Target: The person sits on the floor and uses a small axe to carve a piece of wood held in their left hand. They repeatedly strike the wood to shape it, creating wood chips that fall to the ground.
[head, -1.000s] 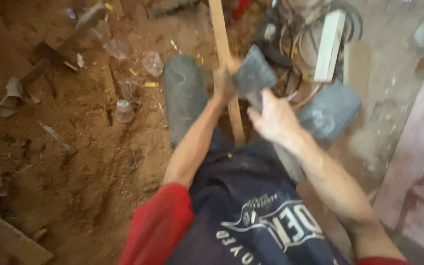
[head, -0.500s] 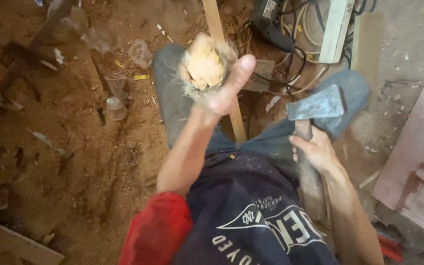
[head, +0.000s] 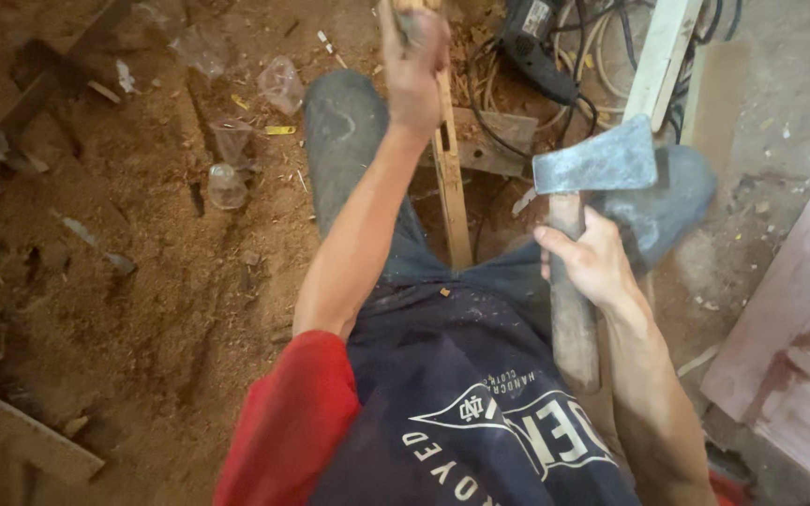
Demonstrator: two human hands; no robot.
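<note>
Overhead, the left hand (head: 414,70) is gripping the wooden stake (head: 449,187) upright between the knees, fingers closed, while the right hand (head: 592,262) is clenching the hatchet (head: 578,201) clear beside it.

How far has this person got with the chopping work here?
Done: wood chips and sawdust already cover the ground. In hand: the left hand grips the top of a long wooden stick stood between the knees, and the right hand holds a hatchet raised beside it, blade clear of the wood. Left: the stick's lower length looks uncut.
</note>
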